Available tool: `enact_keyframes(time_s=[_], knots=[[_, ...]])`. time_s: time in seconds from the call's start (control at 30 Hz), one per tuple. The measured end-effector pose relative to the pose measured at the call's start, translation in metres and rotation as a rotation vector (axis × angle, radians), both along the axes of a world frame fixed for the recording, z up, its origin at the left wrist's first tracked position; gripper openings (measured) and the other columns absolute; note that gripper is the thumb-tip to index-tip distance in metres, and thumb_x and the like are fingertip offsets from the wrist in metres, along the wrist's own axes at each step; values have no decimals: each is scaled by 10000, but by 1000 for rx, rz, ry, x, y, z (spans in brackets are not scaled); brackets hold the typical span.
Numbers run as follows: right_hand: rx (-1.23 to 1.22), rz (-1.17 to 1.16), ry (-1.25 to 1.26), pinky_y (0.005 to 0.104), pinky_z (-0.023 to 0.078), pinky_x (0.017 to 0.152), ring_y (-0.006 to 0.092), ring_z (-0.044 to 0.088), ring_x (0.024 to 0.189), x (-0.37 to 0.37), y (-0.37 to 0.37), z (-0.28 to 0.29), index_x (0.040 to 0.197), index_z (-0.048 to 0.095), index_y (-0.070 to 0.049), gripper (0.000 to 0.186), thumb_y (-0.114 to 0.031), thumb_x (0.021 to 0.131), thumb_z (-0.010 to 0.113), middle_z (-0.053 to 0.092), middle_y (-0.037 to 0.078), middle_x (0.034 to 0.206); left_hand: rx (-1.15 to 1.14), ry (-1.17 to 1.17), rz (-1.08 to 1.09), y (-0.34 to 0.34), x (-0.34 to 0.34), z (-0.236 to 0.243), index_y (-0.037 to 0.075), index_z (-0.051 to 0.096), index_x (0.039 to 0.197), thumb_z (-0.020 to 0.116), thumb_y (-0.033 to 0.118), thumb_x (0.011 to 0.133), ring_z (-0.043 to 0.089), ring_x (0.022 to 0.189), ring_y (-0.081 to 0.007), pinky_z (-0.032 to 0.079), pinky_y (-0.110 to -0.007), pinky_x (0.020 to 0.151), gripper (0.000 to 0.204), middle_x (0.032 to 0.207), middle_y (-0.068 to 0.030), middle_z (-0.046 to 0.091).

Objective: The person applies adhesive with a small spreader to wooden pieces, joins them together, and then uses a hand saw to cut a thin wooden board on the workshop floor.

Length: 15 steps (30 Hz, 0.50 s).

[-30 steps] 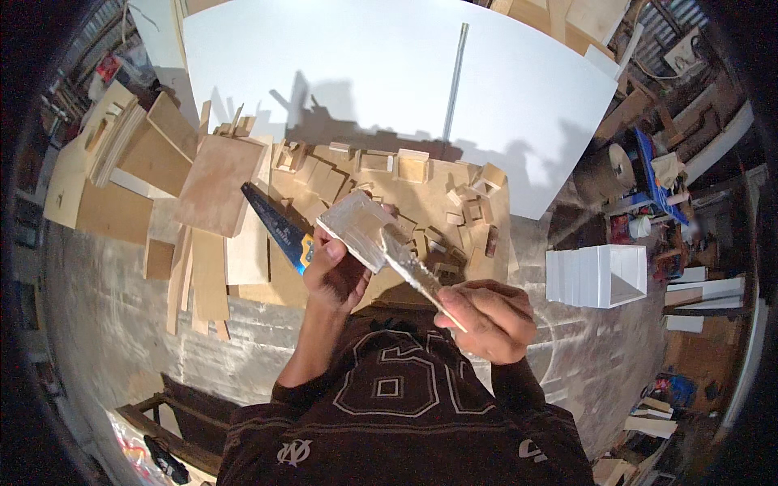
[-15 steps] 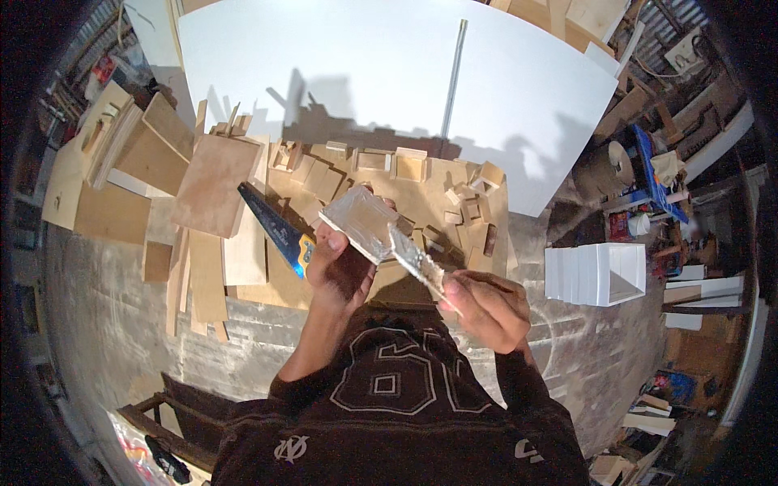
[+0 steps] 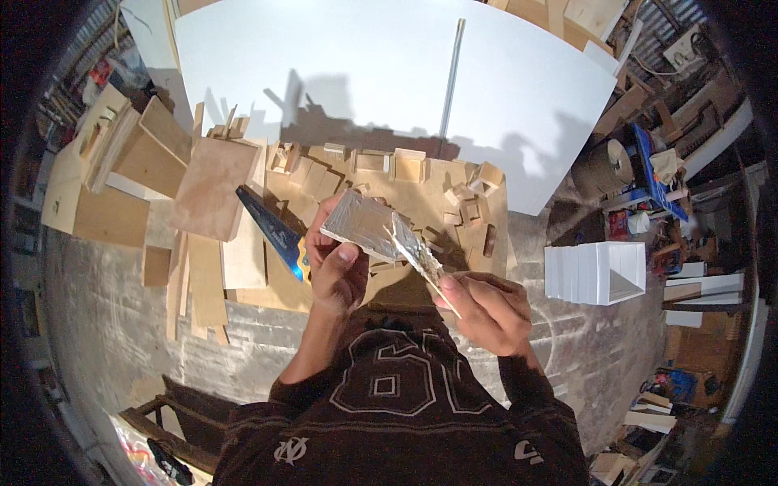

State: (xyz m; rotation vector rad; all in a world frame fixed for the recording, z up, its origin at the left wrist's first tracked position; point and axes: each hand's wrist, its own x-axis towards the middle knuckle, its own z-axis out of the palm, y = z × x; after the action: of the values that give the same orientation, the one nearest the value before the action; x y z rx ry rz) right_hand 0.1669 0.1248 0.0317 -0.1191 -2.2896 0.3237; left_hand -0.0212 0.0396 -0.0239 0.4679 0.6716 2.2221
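My left hand [image 3: 339, 267] grips a small square wooden piece [image 3: 366, 223], thumb on the near edge and the other fingers behind it. Its upturned face looks wet and glossy, with whitish smears along the rims. Pinched in my right hand [image 3: 490, 308] is a flat wooden stick [image 3: 417, 255], crusted with a pale, shiny coating that looks like glue. The stick's far end is at the right edge of the square piece; whether they touch I cannot tell. A handsaw [image 3: 271, 231] with a dark blade and yellow handle lies left of my left hand, its handle partly behind that hand.
Several small wooden boxes [image 3: 410, 165] and blocks stand on the plywood worktop [image 3: 284, 298]. Boards [image 3: 215, 186] are stacked at the left. A large white panel [image 3: 389, 65] with a metal bar [image 3: 454, 77] lies beyond. White nested bins [image 3: 596, 274] sit on the floor at right.
The square piece has turned a little and shifted slightly in my left hand, whose thumb now lies along its near edge. The stick has tilted slightly beside it.
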Motion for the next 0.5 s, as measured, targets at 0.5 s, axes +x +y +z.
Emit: enact_keyframes(time_s=[0.5], knots=[[-27,14,17,324,633,645,227,728,734,3,6,10,1123,697,-8,443,35,701,824,708,96,851,-7,-51,-51,0,2,-3,-50,482,1281,756,198,748,615,1109,-249,487,-381,997,648,1183,-172,619]])
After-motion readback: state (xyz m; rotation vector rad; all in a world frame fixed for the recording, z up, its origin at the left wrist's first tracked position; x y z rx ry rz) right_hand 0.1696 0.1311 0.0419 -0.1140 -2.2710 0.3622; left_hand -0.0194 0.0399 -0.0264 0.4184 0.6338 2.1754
